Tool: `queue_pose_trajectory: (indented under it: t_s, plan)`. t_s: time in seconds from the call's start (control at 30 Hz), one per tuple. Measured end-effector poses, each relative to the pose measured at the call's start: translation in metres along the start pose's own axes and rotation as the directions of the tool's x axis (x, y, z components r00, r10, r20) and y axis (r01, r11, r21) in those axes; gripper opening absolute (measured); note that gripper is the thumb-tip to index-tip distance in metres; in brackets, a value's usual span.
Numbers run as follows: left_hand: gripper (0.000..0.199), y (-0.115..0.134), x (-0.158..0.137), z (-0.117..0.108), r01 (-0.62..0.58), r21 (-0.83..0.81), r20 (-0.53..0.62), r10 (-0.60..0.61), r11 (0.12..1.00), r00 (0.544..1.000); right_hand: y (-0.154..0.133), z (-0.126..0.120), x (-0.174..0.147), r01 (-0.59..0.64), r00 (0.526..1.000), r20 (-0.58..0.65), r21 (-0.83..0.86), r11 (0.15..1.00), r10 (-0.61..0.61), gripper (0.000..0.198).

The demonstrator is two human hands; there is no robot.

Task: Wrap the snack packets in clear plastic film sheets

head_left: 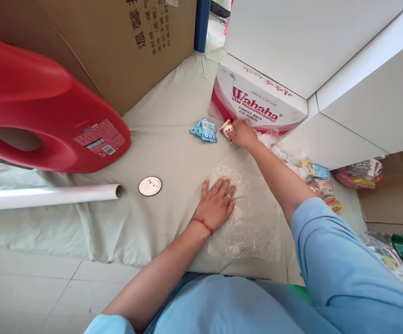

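My left hand (217, 202) lies flat with its fingers spread, pressing on a clear plastic bag (253, 232) laid out on the cloth. My right hand (243, 133) reaches toward the white-and-red water carton (253, 97). Its fingers are closed on a small red-and-cream snack packet (227, 130). Just left of that packet, several blue packets (204, 130) overlap on the cloth. Crumpled clear plastic (273, 138) sits partly behind my right wrist.
A big red jug (48, 102) and a white roll (48, 196) are on the left, near a round disc (150, 186). A cardboard box (93, 46) stands behind. White cabinets (309, 41) rise at the right, with assorted snack packets (321, 185) below.
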State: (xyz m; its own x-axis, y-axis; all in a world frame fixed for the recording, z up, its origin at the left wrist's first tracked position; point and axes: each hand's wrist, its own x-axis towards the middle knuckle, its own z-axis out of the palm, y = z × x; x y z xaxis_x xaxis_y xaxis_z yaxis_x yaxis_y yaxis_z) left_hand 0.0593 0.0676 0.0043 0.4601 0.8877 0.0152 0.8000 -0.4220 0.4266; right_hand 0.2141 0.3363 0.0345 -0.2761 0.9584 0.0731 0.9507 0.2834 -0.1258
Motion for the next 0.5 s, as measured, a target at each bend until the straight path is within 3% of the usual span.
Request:
queue_pose_trajectory:
  t_s: [0.1, 0.2, 0.4, 0.5]
  plan:
    - [0.052, 0.000, 0.000, 0.001, -0.005, -0.013, -0.016, 0.005, 1.000, 1.000, -0.017, 0.005, -0.006, -0.080, 0.996, 0.041, -0.063, 0.995, 0.083, 0.040]
    - [0.052, -0.002, 0.000, 0.003, -0.005, -0.021, -0.036, 0.005, 1.000, 0.999, -0.030, 0.003, -0.016, -0.101, 0.995, 0.010, -0.056, 0.993, 0.102, 0.039]
    - [0.052, -0.002, 0.001, 0.002, -0.008, -0.020, -0.024, 0.008, 1.000, 1.000, -0.043, -0.011, -0.045, 0.114, 0.993, -0.051, 0.127, 0.985, -0.108, 0.028]
    - [0.054, -0.002, 0.001, 0.001, 0.041, -0.003, -0.041, -0.041, 0.999, 0.998, -0.035, -0.029, -0.078, 0.137, 0.973, -0.221, 0.294, 0.946, -0.072, 0.025]
